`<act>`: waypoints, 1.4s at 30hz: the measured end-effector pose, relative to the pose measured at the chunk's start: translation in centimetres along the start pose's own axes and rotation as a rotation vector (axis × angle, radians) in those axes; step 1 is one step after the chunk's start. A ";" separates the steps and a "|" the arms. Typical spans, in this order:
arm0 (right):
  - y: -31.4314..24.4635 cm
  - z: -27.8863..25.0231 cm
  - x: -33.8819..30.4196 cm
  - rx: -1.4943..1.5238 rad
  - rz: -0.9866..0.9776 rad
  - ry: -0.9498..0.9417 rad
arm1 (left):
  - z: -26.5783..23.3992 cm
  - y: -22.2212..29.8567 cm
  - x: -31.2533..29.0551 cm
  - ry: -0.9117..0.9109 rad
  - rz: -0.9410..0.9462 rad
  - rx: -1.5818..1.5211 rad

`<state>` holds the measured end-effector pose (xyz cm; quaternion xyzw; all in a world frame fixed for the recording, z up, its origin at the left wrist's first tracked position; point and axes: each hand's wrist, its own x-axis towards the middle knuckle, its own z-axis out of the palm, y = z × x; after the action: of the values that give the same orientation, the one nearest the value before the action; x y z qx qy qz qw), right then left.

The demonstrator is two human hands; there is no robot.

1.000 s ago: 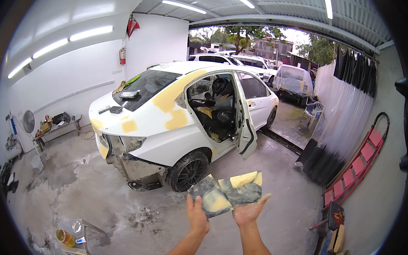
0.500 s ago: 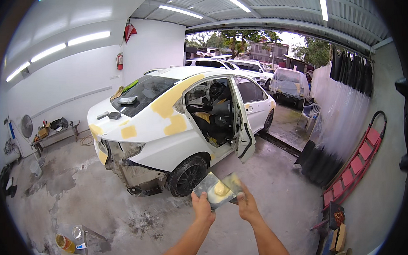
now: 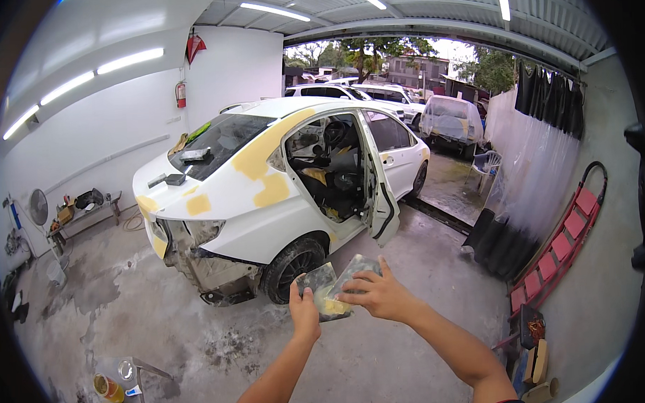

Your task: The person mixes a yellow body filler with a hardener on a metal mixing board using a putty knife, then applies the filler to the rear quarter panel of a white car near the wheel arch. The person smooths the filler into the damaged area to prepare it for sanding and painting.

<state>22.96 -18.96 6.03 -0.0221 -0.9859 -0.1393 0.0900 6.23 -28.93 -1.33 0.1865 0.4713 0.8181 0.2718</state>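
Note:
My left hand (image 3: 305,313) grips a dark flat mixing board (image 3: 317,278) by its left edge, thumb on top. In my right hand (image 3: 382,294) is a flat, greyish putty spreader (image 3: 357,265), its lower edge resting against the board. Yellow body filler (image 3: 334,306) lies smeared on the board's near part, beneath the spreader. Beyond my hands stands a white sedan (image 3: 248,222) with yellow filler patches (image 3: 271,190) on its rear side. Its rear door (image 3: 383,212) hangs open, and the rear bumper is off.
A small stand (image 3: 140,382) at the lower left holds an amber-coloured tub (image 3: 109,388). Sanding blocks (image 3: 175,180) sit on the trunk lid. A red folding ladder (image 3: 560,246) leans on the right wall. A bench (image 3: 89,218) and a fan (image 3: 38,207) stand at the far left.
My right hand has turned over the board, fingers now on top of the spreader. The filler mound has been flattened and spread toward the board's near edge. The view has shifted slightly.

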 end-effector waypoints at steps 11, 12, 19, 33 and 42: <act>1.0 -3.0 -0.2 0.309 -0.081 0.005 | -0.5 0.6 -0.9 0.039 -0.438 -0.282; 1.0 -2.7 -0.4 0.488 -0.064 0.132 | 0.0 0.6 -1.4 0.074 -0.449 -0.383; 2.3 -0.8 -4.3 0.525 0.106 0.076 | 1.3 0.1 -3.1 0.117 -0.460 -0.626; 1.9 0.7 -8.3 1.518 0.963 0.445 | 2.7 8.1 -1.4 -0.017 -0.143 -0.498; -4.9 1.7 -5.5 1.162 0.737 0.293 | 3.5 3.1 -3.2 0.156 -0.027 -0.362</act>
<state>27.69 -23.29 2.09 -0.2839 -0.8068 0.4478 0.2605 9.83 -29.83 2.93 0.0643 0.3387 0.8976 0.2747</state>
